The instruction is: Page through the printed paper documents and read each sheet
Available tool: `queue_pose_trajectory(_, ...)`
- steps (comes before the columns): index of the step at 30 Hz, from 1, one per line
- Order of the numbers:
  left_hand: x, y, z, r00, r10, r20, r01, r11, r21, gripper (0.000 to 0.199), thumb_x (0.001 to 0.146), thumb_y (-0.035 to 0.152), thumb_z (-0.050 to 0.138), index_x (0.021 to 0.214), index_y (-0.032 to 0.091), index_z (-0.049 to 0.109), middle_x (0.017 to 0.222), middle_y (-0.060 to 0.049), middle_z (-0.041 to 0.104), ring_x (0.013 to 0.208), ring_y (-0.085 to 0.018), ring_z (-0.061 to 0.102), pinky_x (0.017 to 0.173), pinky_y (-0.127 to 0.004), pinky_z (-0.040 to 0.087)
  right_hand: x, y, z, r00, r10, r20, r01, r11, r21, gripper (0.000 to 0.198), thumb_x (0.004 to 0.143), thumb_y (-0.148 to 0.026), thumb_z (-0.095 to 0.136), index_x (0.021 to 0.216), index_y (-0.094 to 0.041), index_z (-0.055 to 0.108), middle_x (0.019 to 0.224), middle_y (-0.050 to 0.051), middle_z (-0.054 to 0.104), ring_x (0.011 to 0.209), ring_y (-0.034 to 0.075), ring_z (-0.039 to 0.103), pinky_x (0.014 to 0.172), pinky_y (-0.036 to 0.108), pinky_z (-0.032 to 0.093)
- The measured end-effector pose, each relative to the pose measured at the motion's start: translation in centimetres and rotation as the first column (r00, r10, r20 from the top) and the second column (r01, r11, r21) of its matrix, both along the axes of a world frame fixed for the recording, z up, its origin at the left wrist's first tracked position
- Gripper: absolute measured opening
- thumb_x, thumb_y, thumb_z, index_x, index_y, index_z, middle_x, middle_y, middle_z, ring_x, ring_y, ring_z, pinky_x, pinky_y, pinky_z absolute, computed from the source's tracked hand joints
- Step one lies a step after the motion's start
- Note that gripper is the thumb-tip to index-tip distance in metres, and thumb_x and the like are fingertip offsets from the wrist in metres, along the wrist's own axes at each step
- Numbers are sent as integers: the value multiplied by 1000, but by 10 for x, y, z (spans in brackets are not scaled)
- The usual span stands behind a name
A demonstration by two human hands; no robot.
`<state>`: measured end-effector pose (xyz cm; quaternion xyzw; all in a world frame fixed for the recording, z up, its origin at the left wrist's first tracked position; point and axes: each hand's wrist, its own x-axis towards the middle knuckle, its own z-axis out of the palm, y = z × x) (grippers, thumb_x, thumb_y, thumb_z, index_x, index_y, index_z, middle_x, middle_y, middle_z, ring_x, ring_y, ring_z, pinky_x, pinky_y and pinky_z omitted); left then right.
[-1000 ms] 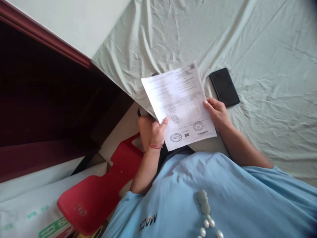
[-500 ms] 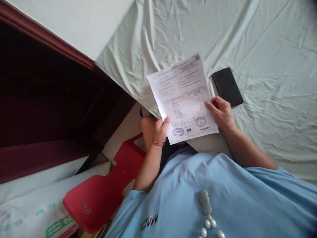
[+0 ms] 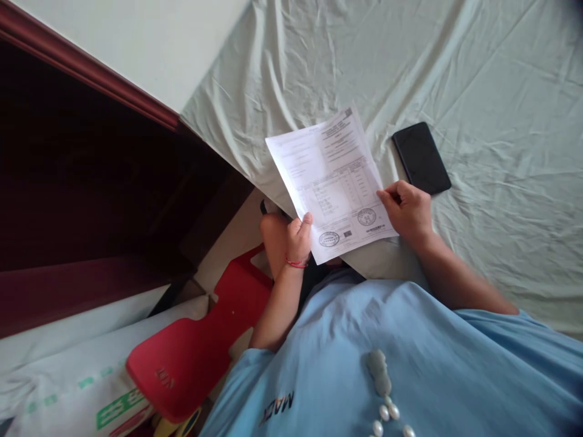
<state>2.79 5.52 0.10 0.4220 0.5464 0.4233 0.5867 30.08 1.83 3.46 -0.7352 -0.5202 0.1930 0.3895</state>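
Observation:
A white printed document (image 3: 334, 182) with two round stamps near its lower edge is held up in front of me, above the edge of the cloth. My left hand (image 3: 299, 238), wearing a red cord bracelet, grips its lower left side with the thumb on top. On the right side, my right hand (image 3: 409, 207) pinches the sheet between thumb and bent fingers. A black smartphone (image 3: 422, 158) lies on the cloth just beyond my right hand. Whether the document is one sheet or more I cannot tell.
A wrinkled pale green cloth (image 3: 505, 121) covers the surface ahead and to the right. Dark red wooden furniture (image 3: 91, 182) stands at the left. Below it are a red plastic chair (image 3: 195, 346) and white sacks (image 3: 68, 388) with green print.
The document's far end has dipped and shifted slightly left, and the page bends more. My right hand has turned a little, still pinching the edge. The view has moved slightly.

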Motion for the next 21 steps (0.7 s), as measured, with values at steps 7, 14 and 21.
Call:
queue_pose_trajectory(7,6,-2,7,990,-7,-142,14,998,53,66,87,79,75,112,17,82,111,-13,85,114,-32,79,111,-48,61,-7,-4,12,990,-26,138,11,994,105,24,100,-37,61,82,-24,71,83,5,71,72,19,60,69,35,43)
queue_pose_trajectory(14,6,-1,5,988,42,-148,-34,998,60,54,86,72,80,98,19,82,101,-10,85,107,-28,79,104,-41,61,-1,0,22,833,54,-551,-68,998,-5,36,98,-60,67,94,-26,76,77,2,70,67,17,61,60,31,48)
queue_pose_trajectory(21,5,0,4,1000,29,3,-29,1000,-10,60,80,71,86,104,16,82,105,-11,85,111,-29,79,107,-43,61,-6,3,15,466,3,-885,-340,924,-176,48,70,-63,92,96,-24,80,59,-2,64,41,13,50,37,27,36)
